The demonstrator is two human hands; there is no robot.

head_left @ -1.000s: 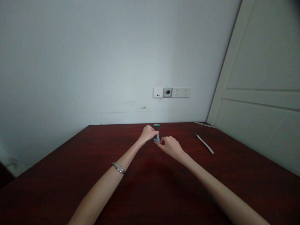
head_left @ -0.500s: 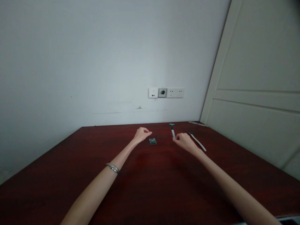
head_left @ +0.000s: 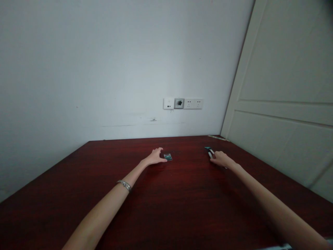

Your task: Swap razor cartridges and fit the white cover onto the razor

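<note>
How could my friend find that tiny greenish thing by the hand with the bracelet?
Look at the dark red table under the wall sockets. Just beyond the left hand, on the arm with the bracelet, the little block lies flat. It is short, squarish and teal-and-grey, unlike the long razor by the right hand.

Silver metal bracelet (head_left: 124, 185) on left wrist; both forearms bare; left hand (head_left: 154, 158), right hand (head_left: 221, 159) bare.

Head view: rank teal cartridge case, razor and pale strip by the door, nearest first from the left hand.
1. Teal cartridge case, beside the left hand.
2. Razor, by the right hand.
3. Pale strip, farthest back, on the right.
</note>
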